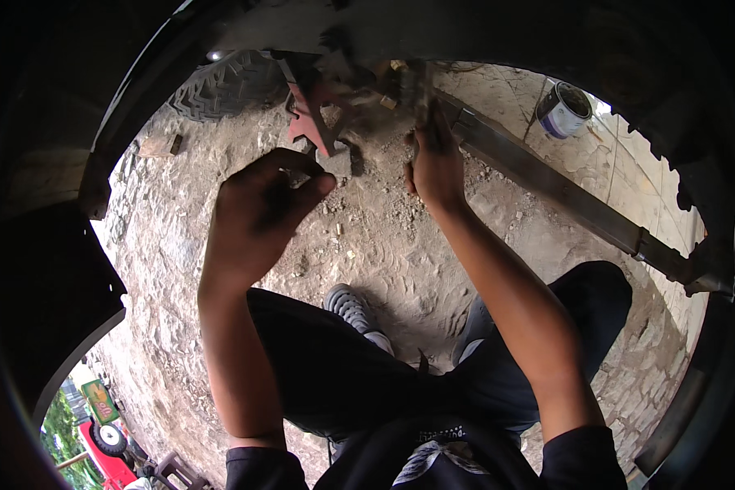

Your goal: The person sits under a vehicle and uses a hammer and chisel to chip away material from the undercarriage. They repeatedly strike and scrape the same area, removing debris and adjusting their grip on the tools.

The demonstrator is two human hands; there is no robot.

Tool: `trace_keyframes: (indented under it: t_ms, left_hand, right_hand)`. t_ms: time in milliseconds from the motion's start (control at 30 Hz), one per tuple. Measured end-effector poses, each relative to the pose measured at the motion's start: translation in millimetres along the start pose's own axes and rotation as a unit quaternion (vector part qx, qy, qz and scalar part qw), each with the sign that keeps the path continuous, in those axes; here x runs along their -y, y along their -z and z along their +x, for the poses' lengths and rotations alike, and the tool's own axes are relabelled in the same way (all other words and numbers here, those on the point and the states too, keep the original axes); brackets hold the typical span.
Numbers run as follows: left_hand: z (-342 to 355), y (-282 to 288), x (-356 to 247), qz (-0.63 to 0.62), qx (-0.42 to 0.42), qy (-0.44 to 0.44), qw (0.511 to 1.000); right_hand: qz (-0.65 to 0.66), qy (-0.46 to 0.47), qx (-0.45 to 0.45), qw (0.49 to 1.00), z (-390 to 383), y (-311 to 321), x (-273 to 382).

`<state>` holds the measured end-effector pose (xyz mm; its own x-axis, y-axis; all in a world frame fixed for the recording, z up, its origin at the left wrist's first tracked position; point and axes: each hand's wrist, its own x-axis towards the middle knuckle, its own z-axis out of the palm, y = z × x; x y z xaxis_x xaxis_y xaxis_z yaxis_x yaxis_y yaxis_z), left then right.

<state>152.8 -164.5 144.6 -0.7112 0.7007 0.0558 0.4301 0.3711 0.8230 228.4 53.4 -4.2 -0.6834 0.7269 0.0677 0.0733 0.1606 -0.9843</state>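
Observation:
My left hand [257, 216] is raised at centre left with its fingers curled and the thumb near the fingertips. What it may pinch is too small or hidden to tell. My right hand [438, 167] is closed around a narrow, blurred metal tool [422, 94] that points up toward the dark underside above; its kind does not show. Just beyond my left hand stands a red, worn metal stand [306, 118], its foot by a grey stone block [335, 162]. A long, dark metal beam [547, 180] slopes down to the right beside my right hand.
A large treaded tyre [224, 88] stands at the far left, with a small wooden block [162, 145] nearby. An open paint can [563, 110] sits on tiles at the far right. Dark metal hangs overhead. My feet rest on rough dirt ground [392, 245]; a red vehicle [106, 457] shows lower left.

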Motion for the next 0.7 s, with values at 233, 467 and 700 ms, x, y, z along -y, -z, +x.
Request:
trace_keyframes:
  t_ms: [233,467,700]
  left_hand:
    - [10,1,-1,-0.012,-0.021,0.027,0.999]
    - [15,-6,4,-0.019,-0.004,-0.002,1.000]
    - [-18,17,12,-0.119,0.027,0.100,0.988]
  right_hand:
    - [-0.063,0.112,-0.051,0.990,50,-71,-7]
    - [-0.276,0.136,-0.078,0.948,90,-101,36]
    - [-0.116,0.003,-0.055,0.992,39,-83,70]
